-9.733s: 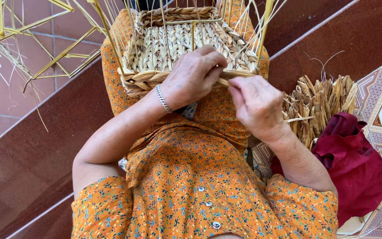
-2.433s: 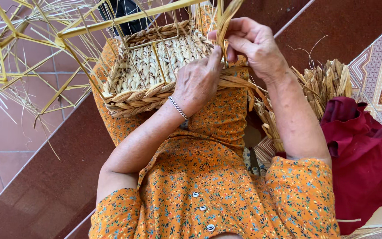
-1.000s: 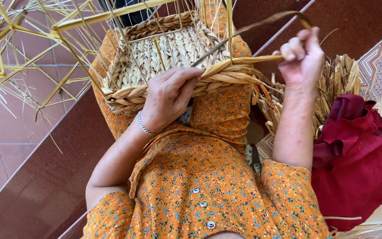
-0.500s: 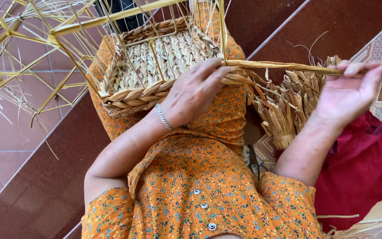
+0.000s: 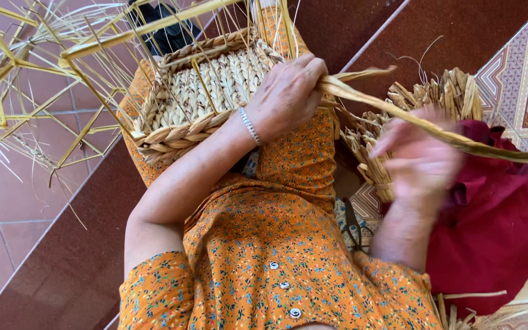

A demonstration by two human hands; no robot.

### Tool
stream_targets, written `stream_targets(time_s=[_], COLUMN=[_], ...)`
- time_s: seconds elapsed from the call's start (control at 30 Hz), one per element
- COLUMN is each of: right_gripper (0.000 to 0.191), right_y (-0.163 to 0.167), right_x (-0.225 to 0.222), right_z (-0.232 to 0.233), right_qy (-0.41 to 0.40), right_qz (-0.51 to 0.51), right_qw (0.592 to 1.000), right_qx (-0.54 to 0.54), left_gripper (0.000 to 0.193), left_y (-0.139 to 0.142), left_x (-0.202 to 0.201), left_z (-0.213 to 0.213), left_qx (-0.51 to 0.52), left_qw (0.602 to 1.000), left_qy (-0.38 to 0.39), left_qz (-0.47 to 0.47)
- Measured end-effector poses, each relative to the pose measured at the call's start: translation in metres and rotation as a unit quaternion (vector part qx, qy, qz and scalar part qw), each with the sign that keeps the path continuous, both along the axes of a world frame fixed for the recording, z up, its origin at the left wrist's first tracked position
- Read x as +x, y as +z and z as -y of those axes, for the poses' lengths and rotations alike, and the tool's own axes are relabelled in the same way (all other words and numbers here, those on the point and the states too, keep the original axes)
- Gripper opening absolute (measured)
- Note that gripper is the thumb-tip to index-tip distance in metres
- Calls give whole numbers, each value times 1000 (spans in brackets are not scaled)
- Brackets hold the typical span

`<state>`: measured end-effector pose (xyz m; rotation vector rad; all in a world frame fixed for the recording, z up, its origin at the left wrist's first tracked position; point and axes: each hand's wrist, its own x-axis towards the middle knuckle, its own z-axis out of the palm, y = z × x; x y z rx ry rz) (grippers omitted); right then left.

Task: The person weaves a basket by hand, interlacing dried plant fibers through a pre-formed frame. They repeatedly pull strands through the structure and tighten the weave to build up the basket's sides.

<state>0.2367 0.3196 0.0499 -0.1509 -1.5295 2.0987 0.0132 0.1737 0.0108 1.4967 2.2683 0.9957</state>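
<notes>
Basket [image 5: 206,98] is sitting on my lap, and I am placing everything else by it. Its plaited rim is feeling firm, but the flat dried strand [image 5: 435,131] I am weaving is light, springy and a little brittle, likely to crack if I fold it sharply. So I am pinching it right at the basket's near right corner, where it leaves the weave. My left hand [image 5: 288,91] is clamped over that spot, fingers closed on the strand. My right hand [image 5: 417,162] is blurred to the right of the basket, just under the strand; I cannot tell whether it is gripping or loose. Compared with half a second ago, the right hand is lower and nearer the basket, while the strand is running on past it over the red cloth [image 5: 496,226].
</notes>
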Motion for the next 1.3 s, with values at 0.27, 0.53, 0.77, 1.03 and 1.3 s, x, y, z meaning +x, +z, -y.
stream_targets(time_s=[0.27,0.53,0.77,1.03,1.3], right_gripper=[45,23,16,7,15], right_y=[-62,-62,-81,-85,-71], right_x=[-54,-107,-114,-127,-153], right_z=[39,39,27,10,2], right_qy=[32,-86,-106,-62,25], right_qz=[325,23,121,170,109], right_qw=[911,942,971,967,983], right_qx=[253,325,178,181,146], left_gripper=[31,28,27,25,35], left_y=[25,24,7,-1,18], left_x=[16,27,25,32,30], left_z=[49,59,70,76,88], left_qx=[181,148,191,163,140], left_qw=[982,981,980,983,984], left_qy=[48,92,51,3,-45], left_qz=[5,82,17,-86,-104])
